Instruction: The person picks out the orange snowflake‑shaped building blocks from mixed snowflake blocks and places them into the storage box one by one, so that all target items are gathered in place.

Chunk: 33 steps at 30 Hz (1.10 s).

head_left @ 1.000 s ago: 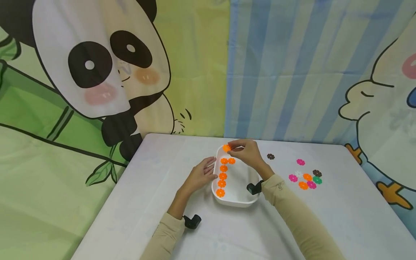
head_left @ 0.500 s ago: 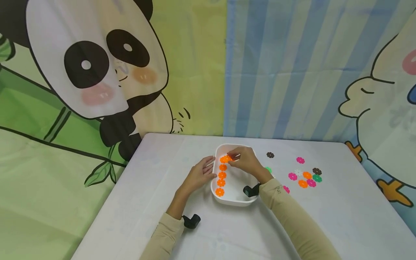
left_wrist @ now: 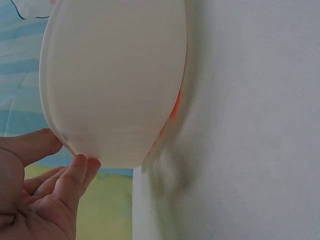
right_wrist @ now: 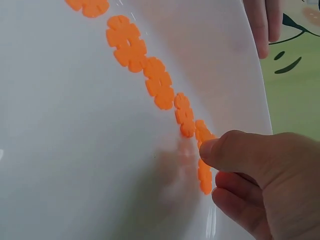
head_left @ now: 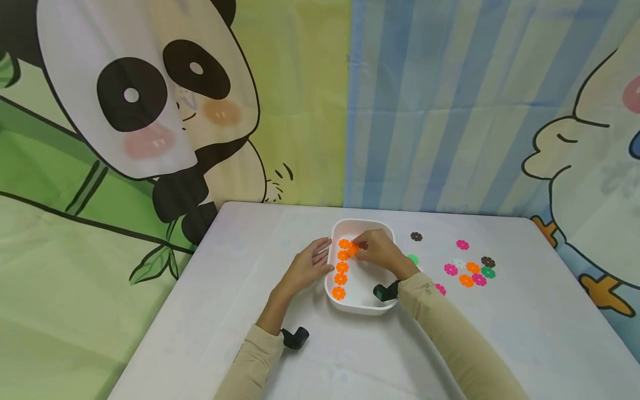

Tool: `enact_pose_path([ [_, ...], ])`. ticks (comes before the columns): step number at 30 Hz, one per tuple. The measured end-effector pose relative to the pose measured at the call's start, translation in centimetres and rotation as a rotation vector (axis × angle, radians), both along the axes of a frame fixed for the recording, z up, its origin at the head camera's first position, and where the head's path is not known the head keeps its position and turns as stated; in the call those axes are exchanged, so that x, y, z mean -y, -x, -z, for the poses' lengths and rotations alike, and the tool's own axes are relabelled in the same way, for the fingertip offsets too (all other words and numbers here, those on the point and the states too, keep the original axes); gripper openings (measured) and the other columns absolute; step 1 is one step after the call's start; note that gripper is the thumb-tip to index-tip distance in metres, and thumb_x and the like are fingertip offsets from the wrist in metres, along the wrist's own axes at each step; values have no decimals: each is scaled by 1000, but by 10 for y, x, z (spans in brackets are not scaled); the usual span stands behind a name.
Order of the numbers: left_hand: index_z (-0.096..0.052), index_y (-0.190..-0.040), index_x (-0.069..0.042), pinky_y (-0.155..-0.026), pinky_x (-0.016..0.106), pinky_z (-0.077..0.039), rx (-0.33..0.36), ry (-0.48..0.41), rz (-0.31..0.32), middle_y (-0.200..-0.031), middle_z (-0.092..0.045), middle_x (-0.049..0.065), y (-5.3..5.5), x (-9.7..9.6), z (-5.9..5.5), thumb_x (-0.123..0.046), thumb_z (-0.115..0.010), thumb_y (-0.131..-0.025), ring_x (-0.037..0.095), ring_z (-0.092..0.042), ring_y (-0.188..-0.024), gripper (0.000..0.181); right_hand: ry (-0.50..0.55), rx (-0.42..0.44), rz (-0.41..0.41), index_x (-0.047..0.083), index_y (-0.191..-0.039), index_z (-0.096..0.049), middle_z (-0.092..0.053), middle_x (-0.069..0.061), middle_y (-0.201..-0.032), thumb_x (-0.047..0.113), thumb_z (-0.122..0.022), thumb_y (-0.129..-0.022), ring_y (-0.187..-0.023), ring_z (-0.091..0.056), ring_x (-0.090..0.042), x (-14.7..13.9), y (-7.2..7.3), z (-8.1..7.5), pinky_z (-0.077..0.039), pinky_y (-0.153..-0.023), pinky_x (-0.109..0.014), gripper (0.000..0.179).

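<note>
A white tray [head_left: 362, 305] with rounded corners stands on the table. Along its left side runs a line of orange flower-shaped plastic discs [head_left: 340, 279]. My left hand [head_left: 307, 266] lies against the tray's left wall with extended fingers; in the left wrist view its thumb and fingertips touch the outside of the rim [left_wrist: 42, 75]. My right hand [head_left: 382, 251] reaches inside the tray, thumb and fingers pinching an orange disc [head_left: 353, 249] at the far end of the line. In the right wrist view, the thumb partly covers the discs [right_wrist: 205, 132] there.
Right of the tray, a loose cluster of pink, orange, green, white and brown discs [head_left: 472, 268] lies on the table [head_left: 530, 322]. A lone brown disc [head_left: 416, 236] sits nearer the tray. Part of a light green disc [head_left: 413, 259] shows by the right wrist.
My right hand has come down from over the tray's far end, bringing an orange disc to those in the line. The left hand keeps its place at the left wall.
</note>
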<state>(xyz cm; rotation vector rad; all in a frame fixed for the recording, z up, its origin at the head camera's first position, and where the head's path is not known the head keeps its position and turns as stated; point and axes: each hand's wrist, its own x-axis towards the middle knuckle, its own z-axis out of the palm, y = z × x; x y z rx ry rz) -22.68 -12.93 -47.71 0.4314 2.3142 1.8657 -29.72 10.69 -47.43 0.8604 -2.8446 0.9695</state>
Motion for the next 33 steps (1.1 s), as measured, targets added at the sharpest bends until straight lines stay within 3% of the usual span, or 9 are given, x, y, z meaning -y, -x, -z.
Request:
enact_pose_path([
  [12, -32, -149, -1, -108, 41, -40, 8, -23, 31, -152, -37, 15, 0, 2, -1, 5, -69, -87, 30, -41, -136, 72, -91, -37, -16, -2, -98, -76, -72, -7, -85, 5, -82, -74, -73, -58, -18, 2, 1, 1, -57, -73, -29, 26],
  [22, -31, -147, 6, -108, 43, -39, 29, -18, 51, -151, -35, 22, -14, 1, -28, 8, -67, -87, 35, -40, -136, 70, -153, 18, 14, 0, -99, -76, -72, -7, -87, 4, -80, -76, -75, -58, -18, 5, -2, 0, -58, -77, -29, 24],
  [33, -31, -147, 7, -109, 46, -38, 24, -41, 56, -151, -34, 24, -15, 1, -30, 10, -66, -86, 37, -39, -136, 70, -123, 37, 19, -1, -100, -76, -73, -9, -89, 3, -79, -77, -76, -60, -19, 4, -1, -1, -59, -77, -31, 24],
])
